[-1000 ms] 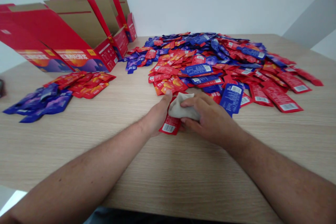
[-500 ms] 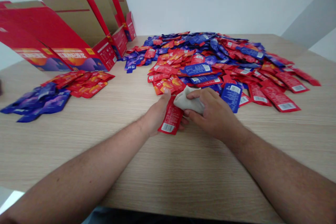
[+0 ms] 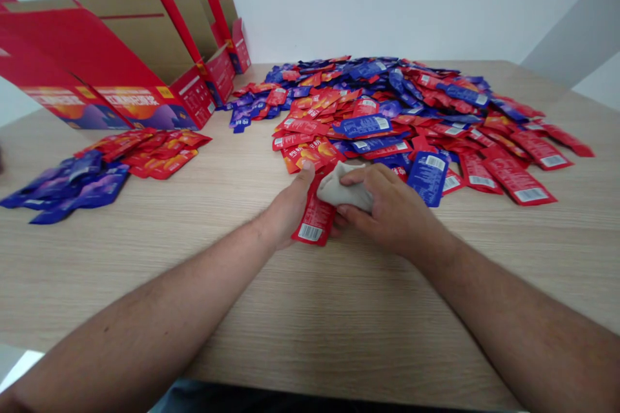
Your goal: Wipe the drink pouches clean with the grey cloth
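Observation:
My left hand [image 3: 293, 206] is closed round a red sachet [image 3: 314, 222], thumb along its left edge and fingertips showing beneath it on the right. The sachet's barcode end points toward me. In my right hand [image 3: 387, 206] is a folded pale cloth [image 3: 345, 188], pinched between thumb and fingers and pressed against the upper part of the sachet. The cloth hides some of the sachet's printed face. Just beyond both hands lies the front of a large heap of red and blue sachets [image 3: 368, 126].
Printed red cardboard boxes [image 3: 145, 106] with raised flaps stand at the back left. In front of them lie a group of red sachets [image 3: 162, 158] and a group of blue sachets [image 3: 80, 184]. A pale wall rises behind the wooden table [image 3: 310, 322].
The cloth and my right hand have shifted slightly left across the red sachet. My left hand stays closed on it in nearly the same place.

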Demonstrator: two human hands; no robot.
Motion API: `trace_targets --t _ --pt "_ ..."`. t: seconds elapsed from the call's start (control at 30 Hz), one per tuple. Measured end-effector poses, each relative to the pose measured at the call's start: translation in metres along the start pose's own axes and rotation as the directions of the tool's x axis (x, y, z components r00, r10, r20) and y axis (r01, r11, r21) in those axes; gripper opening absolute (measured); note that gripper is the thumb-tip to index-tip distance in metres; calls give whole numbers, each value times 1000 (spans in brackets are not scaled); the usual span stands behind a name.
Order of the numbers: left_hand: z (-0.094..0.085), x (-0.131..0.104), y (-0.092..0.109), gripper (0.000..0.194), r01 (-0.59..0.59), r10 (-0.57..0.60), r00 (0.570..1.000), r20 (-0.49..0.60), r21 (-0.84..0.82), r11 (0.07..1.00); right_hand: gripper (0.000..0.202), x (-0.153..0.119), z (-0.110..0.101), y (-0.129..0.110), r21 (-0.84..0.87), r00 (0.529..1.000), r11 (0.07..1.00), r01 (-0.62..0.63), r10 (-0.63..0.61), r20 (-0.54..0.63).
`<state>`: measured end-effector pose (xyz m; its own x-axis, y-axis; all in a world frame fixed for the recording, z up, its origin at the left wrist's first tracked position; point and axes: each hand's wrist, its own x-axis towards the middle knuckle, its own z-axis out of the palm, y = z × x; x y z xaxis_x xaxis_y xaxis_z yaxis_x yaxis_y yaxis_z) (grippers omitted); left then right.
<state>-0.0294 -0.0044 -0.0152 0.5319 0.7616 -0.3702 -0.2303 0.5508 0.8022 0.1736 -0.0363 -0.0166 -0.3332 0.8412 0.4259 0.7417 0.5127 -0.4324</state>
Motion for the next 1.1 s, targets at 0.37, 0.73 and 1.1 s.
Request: trace_targets --t 0.37,0.73,1.1 --pt "3 -1 1 79 33 -33 999 -10 20 999 39 0 -1 -3 -22 998 1000 -22 20 -51" --pt "0 0 1 81 49 -49 999 -2 21 999 40 1 -3 -3 -27 998 998 -51 50 -45" --pt "4 -2 1 75 26 -26 999 -24 14 1000 38 0 -3 -6 -19 999 999 -26 26 -24"
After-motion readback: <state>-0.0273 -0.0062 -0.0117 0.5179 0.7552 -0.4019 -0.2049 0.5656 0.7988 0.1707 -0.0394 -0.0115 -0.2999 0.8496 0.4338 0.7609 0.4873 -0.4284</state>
